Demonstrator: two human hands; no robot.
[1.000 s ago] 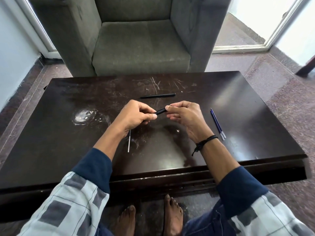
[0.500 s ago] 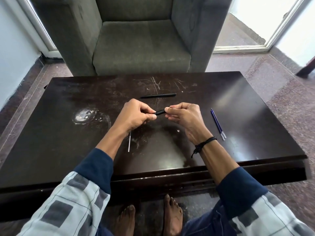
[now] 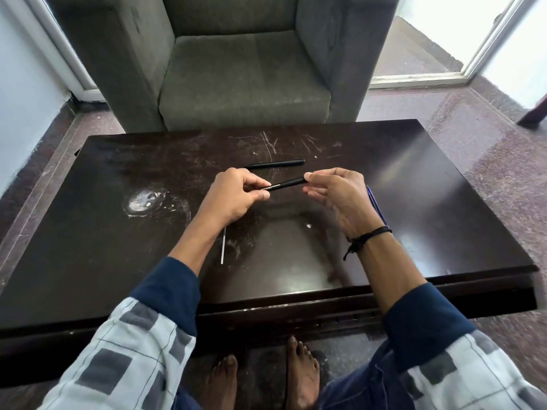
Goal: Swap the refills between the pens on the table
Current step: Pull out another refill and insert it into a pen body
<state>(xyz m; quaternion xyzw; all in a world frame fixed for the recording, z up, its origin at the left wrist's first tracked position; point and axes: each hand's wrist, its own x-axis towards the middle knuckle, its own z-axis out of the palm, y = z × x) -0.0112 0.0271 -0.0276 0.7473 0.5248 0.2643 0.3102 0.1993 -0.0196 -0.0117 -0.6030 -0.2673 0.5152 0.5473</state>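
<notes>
Nearest, a thin pale refill tube (image 3: pixel 222 247) lies on the dark glossy tabletop (image 3: pixel 118 247), its far end under the left wrist. Just above the surface, the left hand (image 3: pixel 236 198) pinches one end of a slim black pen barrel (image 3: pixel 285 184). The right hand (image 3: pixel 337 196) nips the other end, spare fingers loose. A blue pen (image 3: pixel 376 205) peeks out beside that hand, and a second black pen (image 3: pixel 275 164) lies just beyond.

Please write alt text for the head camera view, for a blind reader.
The left hand and right hand hold a black pen by its ends above a dark table. A second pen, a refill and a blue pen lie on it; an armchair stands behind.
</notes>
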